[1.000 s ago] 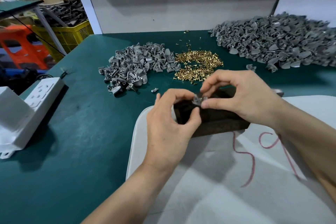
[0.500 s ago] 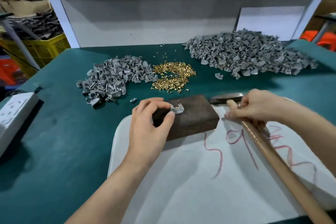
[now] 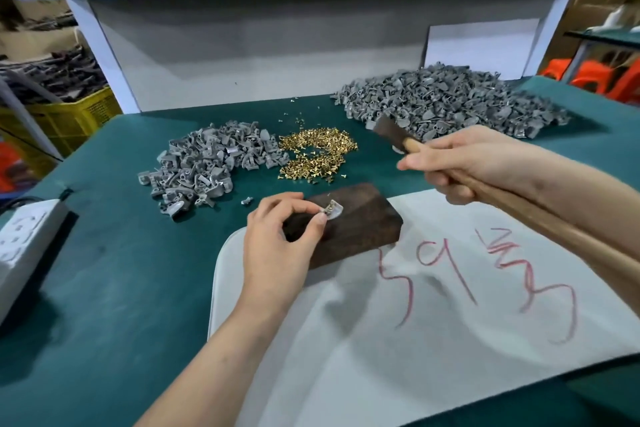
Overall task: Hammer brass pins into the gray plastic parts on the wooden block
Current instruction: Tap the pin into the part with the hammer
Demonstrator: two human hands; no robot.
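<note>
A green surface (image 3: 104,288) is carrying all the work, and a white sheet (image 3: 450,340) with red scrawled marks is lying across its near right part. A large heap of gray plastic parts (image 3: 450,104) is lying at the far right, and a smaller heap of gray parts (image 3: 204,163) is lying at the far left of centre. A white power strip (image 3: 24,239) is resting at the left edge. A hammer (image 3: 389,131) is being held above the surface, its dark head tilted in front of the large heap; the right hand (image 3: 464,159) is gripping its wooden handle with the fingers curled round it. The dark wooden block (image 3: 363,218) is lying partly on the sheet, near the middle. The left hand (image 3: 277,246) is resting against the block's left end. A pile of brass pins (image 3: 317,156) is lying between the two heaps, just behind the block. On the block's top, the left thumb and forefinger are pinching a single gray plastic part (image 3: 333,211), where a glint of brass is showing.
</note>
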